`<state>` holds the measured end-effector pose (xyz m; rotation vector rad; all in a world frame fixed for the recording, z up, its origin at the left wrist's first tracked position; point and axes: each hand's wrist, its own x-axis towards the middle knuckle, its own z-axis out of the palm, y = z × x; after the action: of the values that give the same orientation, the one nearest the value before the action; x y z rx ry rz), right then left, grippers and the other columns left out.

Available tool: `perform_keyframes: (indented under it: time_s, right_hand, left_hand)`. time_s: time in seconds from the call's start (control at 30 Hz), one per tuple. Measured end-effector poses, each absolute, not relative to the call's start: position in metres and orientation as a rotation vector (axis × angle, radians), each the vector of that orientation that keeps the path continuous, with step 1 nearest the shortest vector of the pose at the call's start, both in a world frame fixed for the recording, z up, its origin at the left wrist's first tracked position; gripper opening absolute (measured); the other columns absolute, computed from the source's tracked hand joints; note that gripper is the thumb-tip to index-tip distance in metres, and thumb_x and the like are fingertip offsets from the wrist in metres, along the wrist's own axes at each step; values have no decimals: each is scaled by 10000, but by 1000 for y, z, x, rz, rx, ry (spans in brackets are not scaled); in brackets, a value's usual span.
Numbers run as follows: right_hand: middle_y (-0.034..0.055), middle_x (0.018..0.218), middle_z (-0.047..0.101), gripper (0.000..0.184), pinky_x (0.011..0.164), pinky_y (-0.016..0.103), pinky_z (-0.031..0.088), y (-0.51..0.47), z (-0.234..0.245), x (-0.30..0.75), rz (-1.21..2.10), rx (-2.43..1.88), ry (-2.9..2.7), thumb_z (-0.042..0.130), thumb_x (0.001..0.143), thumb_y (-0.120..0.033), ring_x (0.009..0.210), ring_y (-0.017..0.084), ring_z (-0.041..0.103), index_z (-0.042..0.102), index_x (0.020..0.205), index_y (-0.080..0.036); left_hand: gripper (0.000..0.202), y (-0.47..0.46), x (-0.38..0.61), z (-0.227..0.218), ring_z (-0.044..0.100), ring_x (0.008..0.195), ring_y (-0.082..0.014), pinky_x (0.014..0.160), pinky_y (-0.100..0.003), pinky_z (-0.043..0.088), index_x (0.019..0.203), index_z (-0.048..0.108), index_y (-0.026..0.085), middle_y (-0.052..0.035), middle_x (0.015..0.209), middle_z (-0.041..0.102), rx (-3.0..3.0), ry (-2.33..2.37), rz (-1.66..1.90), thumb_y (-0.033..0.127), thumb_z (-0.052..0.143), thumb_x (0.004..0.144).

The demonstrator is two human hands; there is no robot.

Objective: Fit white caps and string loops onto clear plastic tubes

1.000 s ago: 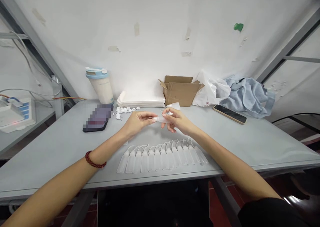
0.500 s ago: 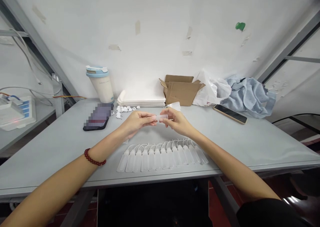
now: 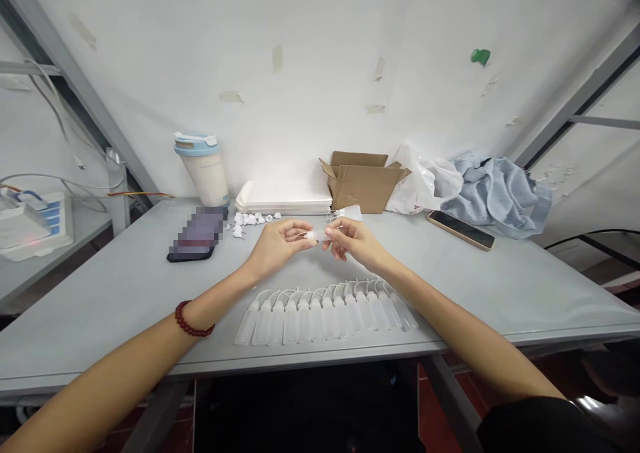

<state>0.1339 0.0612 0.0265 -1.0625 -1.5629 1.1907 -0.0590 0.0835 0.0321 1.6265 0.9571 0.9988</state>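
Observation:
My left hand [image 3: 280,245] and my right hand [image 3: 353,241] meet above the middle of the table. Between them is a small translucent squeeze bottle [image 3: 323,236], mostly covered by fingers. Left thumb and fingers pinch a white cap [image 3: 311,235] at its left end. The right thumb and index finger grip the bottle's other end, the remaining fingers curled below. Nearer me lies a row of several capped bottles [image 3: 315,320] with thin curved straps. A small heap of white caps [image 3: 250,220] is beyond my left hand.
Behind my hands are a stack of white trays [image 3: 285,200], an open cardboard box [image 3: 360,186] and another bottle [image 3: 349,212]. A cup [image 3: 203,173] and phone [image 3: 197,236] stand left. A plastic bag [image 3: 420,180], blue cloth [image 3: 500,190] and second phone [image 3: 461,230] lie right.
My right fingers have shifted on the bottle and the lower ones now hang more open. More of the white cap shows at my left fingertips. The camera view has moved slightly.

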Motion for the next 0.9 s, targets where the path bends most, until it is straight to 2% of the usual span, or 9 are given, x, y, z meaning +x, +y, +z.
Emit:
perform_keyframes:
  time_s: [0.13,0.23,0.33,0.43,0.53,0.67,0.77,0.9]
  right_hand:
    - [27,732,675,379,444,225,416,62,26,134,1184,-1000,-1524,670,766,-506,495,88,552,559,890,-166]
    - [27,732,677,391,450,228,415,61,28,134,1161,-988,-1534,677,760,-508,503,90,554,563,909,-166]
    - [4,677,659,382,447,228,397,60,30,134,1162,-1005,-1553,661,774,-515,466,82,533,556,888,-166]
    - [-18,620,636,383,439,227,373,60,30,134,1183,-1027,-1550,636,790,-537,421,73,501,539,843,-170]
    - [-31,558,614,412,410,219,340,60,29,134,1214,-1058,-1537,622,784,-576,387,73,477,503,789,-182]
    - [-49,467,559,452,368,202,293,59,29,132,1264,-1102,-1530,581,794,-618,339,67,430,431,714,-199]
    - [-53,426,519,450,357,201,284,59,30,132,1266,-1131,-1554,528,834,-612,328,69,407,418,686,-202]
    - [-41,445,519,452,378,206,311,58,30,131,1227,-1152,-1607,471,873,-602,354,76,421,412,671,-202]
  left_hand:
    - [350,86,-61,31,700,830,-207,798,-336,554,878,706,118,-93,877,738,1513,823,813,447,706,759]
    - [418,87,-62,30,676,673,-170,660,-294,546,784,697,104,-86,773,708,1447,821,759,519,650,793]
    - [403,86,-62,30,641,605,-152,600,-273,517,734,671,115,-59,699,674,1550,816,748,509,632,807]
    - [369,83,-62,31,623,603,-155,614,-271,497,736,652,137,-44,667,657,1800,830,749,473,563,860]
    - [288,80,-63,28,608,660,-165,654,-271,464,813,642,166,-39,719,655,2158,876,874,398,497,906]
    - [232,81,-64,20,590,757,-198,686,-293,424,939,622,166,-88,853,653,2534,840,1024,315,444,931]
    - [231,81,-64,19,583,755,-203,672,-297,413,945,613,160,-104,876,646,2606,811,1003,305,434,928]
    - [238,76,-62,28,558,673,-171,638,-275,421,859,613,167,-53,771,642,2414,880,937,349,467,905]
